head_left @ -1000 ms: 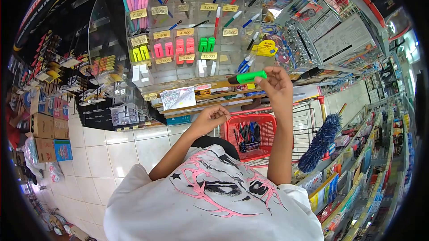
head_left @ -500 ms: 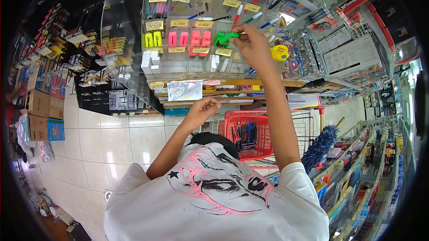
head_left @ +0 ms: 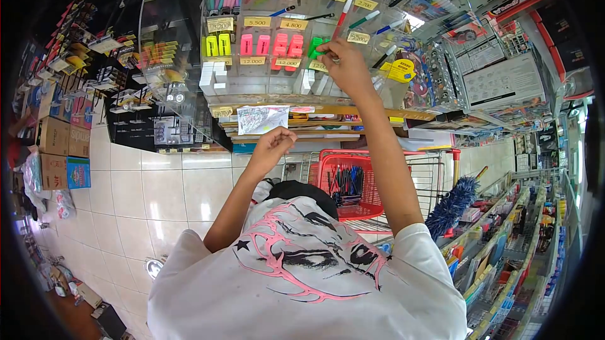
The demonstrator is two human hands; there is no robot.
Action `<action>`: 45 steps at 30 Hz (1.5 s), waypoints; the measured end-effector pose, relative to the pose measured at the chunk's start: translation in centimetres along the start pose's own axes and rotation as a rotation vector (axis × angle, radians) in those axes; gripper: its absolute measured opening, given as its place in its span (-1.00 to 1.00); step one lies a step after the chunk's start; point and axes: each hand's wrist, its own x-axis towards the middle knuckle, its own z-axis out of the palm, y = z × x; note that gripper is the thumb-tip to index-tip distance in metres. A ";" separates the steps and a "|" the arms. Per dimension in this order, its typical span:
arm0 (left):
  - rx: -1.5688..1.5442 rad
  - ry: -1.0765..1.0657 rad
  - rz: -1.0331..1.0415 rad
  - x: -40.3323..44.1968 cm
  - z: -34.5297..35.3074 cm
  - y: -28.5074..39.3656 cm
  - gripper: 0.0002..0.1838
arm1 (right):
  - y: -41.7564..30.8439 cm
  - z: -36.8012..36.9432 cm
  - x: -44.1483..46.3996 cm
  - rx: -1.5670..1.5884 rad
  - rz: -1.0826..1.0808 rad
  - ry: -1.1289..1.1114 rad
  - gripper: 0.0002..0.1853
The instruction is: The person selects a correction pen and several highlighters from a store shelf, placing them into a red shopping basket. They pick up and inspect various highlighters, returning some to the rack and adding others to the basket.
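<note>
My right hand [head_left: 346, 68] reaches into the clear pen rack [head_left: 252, 95], its fingers closed at a green highlighter [head_left: 317, 47] in a front compartment. The fingers partly cover it. To its left stand coral-pink highlighters [head_left: 287, 45], pink highlighters [head_left: 255, 44] and yellow highlighters [head_left: 217, 44]. White blocks [head_left: 213, 79] sit in the slots in front. My left hand [head_left: 272, 148] hovers below the rack, in front of a scribbled paper sheet [head_left: 263, 119]. Its fingers are loosely curled in, and nothing shows in them.
Below the rack stands a metal cart holding a red basket [head_left: 372, 214] with many pens [head_left: 343, 182]. A blue duster [head_left: 452, 207] hangs at the cart's right. Shelves of goods [head_left: 517, 239] run along the right, and cardboard boxes [head_left: 55, 151] are stacked at the left.
The green highlighter, tilted at my right fingertips before, now stands more upright in its compartment. My right hand has turned and lowered toward it. My left hand has shifted slightly left.
</note>
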 end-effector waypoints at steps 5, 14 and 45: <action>0.016 -0.002 -0.011 0.1 0.4 0.3 -0.83 | -0.3 0.1 -0.5 0.004 0.031 -0.002 -0.79; 0.055 -0.007 0.015 -0.1 0.6 -0.2 -0.82 | -0.6 -1.8 -6.3 0.078 0.002 0.287 -0.80; 0.989 -0.744 0.290 6.7 13.3 -26.6 -0.86 | 8.4 15.0 -51.7 0.243 1.241 0.089 -0.73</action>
